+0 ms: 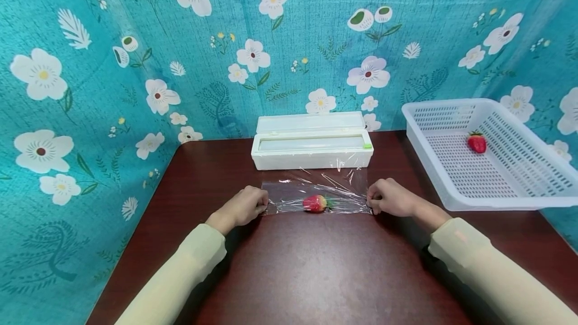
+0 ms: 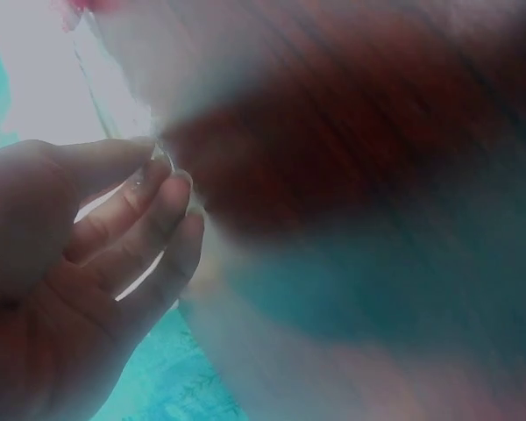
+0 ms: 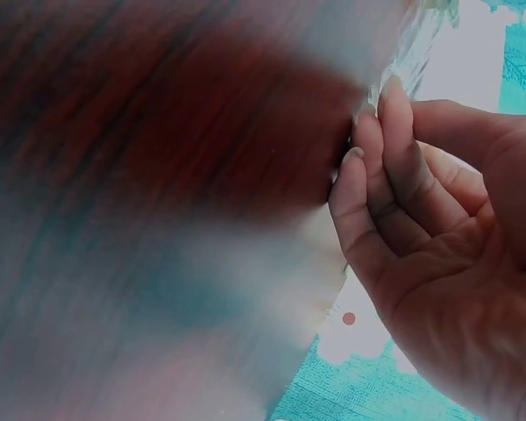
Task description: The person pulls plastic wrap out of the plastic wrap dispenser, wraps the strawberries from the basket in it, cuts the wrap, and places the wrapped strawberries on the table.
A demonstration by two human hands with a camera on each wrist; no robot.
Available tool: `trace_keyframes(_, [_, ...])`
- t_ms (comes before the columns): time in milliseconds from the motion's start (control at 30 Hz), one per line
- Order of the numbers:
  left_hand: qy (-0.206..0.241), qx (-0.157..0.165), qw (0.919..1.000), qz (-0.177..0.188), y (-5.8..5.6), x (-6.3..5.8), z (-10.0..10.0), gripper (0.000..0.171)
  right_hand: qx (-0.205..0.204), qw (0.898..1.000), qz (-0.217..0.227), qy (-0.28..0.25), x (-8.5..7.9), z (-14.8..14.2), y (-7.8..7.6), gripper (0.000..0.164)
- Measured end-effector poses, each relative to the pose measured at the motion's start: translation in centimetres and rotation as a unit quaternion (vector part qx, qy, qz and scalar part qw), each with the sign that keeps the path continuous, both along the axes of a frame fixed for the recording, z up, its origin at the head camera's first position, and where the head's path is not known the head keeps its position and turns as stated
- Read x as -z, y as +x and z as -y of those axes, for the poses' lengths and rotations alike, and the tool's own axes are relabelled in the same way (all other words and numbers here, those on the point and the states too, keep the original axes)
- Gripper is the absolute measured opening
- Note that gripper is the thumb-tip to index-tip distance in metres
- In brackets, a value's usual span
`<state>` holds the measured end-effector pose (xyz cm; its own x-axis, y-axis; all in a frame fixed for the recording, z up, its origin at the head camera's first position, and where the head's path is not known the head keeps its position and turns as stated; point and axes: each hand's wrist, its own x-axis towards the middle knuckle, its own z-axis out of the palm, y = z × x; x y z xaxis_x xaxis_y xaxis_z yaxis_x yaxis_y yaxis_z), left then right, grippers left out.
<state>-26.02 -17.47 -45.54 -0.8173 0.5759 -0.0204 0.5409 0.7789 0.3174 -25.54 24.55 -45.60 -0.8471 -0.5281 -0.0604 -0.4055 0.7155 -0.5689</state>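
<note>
A sheet of clear plastic wrap (image 1: 289, 189) stretches from the front of the white wrap dispenser (image 1: 311, 159) over the table. Near the sheet's front edge lies a red strawberry (image 1: 314, 203), its green leaves toward the right and creased film around it. My left hand (image 1: 246, 205) pinches the film's left corner between thumb and fingertips, as the left wrist view also shows with the hand (image 2: 114, 219). At the opposite corner, my right hand (image 1: 392, 197) pinches the film; in the right wrist view that hand (image 3: 438, 202) has its fingertips close to the tabletop.
The dispenser's lid (image 1: 311, 122) stands raised, with a green slider (image 1: 368, 146) at its right end. A white perforated basket (image 1: 433, 164) at the right holds another strawberry (image 1: 476, 142). Behind the dark wooden table (image 1: 289, 265) hangs a teal floral cloth (image 1: 289, 54).
</note>
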Motion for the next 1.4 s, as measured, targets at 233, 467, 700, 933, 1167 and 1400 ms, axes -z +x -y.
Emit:
trace_keyframes(233, [-0.018,-0.014,0.9997,-0.011,0.3,-0.3,-0.5,0.006,0.011,1.000,0.006,0.005,0.0,0.3,0.1,0.015])
trace_keyframes(467, [-0.039,-0.037,0.9985,-0.011,0.7,-0.6,-0.7,0.008,0.011,1.000,0.007,0.014,-0.4,0.2,0.1,0.013])
trace_keyframes(700, [-0.047,-0.044,0.9979,-0.011,0.9,-0.5,-0.6,0.013,0.014,1.000,-0.005,0.016,-0.2,-0.3,0.2,0.010])
trace_keyframes(933, [-0.043,-0.031,0.9963,-0.067,1.4,-1.1,-0.3,0.022,0.034,0.997,-0.048,0.050,-0.9,-0.5,0.8,0.005])
trace_keyframes(1167, [-0.028,0.015,0.9966,-0.076,2.4,-2.4,-1.5,0.030,0.019,0.990,-0.132,0.041,-2.7,1.2,2.1,0.008])
trace_keyframes(1400, [-0.044,0.091,0.9945,-0.030,4.1,-2.4,-3.5,0.037,-0.092,0.979,-0.172,0.060,-2.2,3.9,3.9,0.026])
